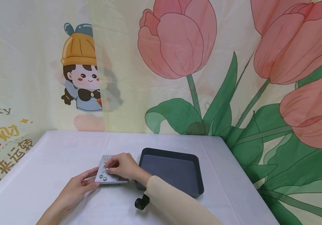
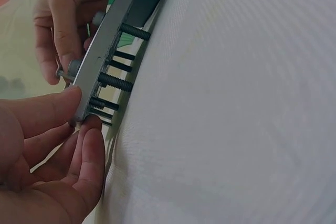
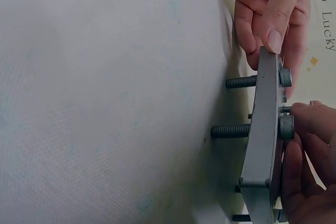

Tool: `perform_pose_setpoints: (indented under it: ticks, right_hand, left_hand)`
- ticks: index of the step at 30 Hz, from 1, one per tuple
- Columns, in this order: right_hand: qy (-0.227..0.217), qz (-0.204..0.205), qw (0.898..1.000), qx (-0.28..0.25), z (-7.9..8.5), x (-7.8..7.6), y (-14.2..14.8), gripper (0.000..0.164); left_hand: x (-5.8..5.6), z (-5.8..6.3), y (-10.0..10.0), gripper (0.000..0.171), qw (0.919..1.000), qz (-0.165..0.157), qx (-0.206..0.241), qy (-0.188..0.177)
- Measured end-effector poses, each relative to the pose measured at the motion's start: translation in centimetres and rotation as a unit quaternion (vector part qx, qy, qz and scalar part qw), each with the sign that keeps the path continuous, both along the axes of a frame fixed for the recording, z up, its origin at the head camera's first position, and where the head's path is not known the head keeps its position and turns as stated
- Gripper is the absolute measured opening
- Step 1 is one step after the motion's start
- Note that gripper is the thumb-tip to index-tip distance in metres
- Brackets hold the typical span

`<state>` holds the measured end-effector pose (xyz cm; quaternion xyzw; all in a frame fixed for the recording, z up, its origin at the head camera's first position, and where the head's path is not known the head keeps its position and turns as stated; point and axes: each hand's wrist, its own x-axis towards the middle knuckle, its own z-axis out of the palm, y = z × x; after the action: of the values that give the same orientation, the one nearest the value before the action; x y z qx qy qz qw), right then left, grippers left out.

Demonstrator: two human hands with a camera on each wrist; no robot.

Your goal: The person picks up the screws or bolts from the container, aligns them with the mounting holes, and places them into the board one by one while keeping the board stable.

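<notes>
A grey metal plate (image 1: 109, 179) with several screws through it is held just above the white table. My left hand (image 1: 77, 189) grips its near left corner, thumb on one face and fingers on the other. Over the plate's top, my right hand (image 1: 125, 165) pinches a small screw (image 2: 64, 75) between thumb and fingertips. That screw stands at the plate's top face, beside a thick socket-head screw (image 3: 286, 127). Threaded shanks (image 3: 231, 131) of several screws stick out below the plate, some thick, some thin. My right fingers hide part of the top face in the head view.
A dark rectangular tray (image 1: 169, 170) with a raised rim lies right of the plate, partly behind my right forearm. A black piece (image 1: 142, 202) hangs under the right sleeve. The white-covered table (image 1: 65, 147) ends at a printed cloth backdrop (image 1: 127, 62).
</notes>
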<state>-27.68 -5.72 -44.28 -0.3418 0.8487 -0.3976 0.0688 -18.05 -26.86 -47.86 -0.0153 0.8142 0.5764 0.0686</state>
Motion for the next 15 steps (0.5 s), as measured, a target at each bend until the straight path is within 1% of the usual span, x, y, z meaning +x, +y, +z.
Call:
perform_pose_setpoints:
  ticks: [5,8,11,15]
  right_hand:
    - [0.008,0.007,1.0,0.01,0.0,-0.1,0.2,0.014]
    - [0.013,0.013,1.0,0.018,0.4,0.0,0.6,0.016]
    - [0.018,0.019,0.999,0.021,1.5,0.1,1.8,0.018]
    - [0.039,0.02,0.999,0.022,3.7,0.4,4.8,0.021]
  left_hand:
    - [0.0,0.0,-0.1,0.078,1.0,-0.001,0.005,-0.002]
    - [-0.1,-0.1,-0.1,0.077,1.0,0.002,0.003,-0.003]
    - [-0.2,-0.1,0.0,0.076,1.0,-0.002,-0.008,0.003]
    - [-0.4,0.3,-0.5,0.081,0.9987,-0.013,-0.049,0.012]
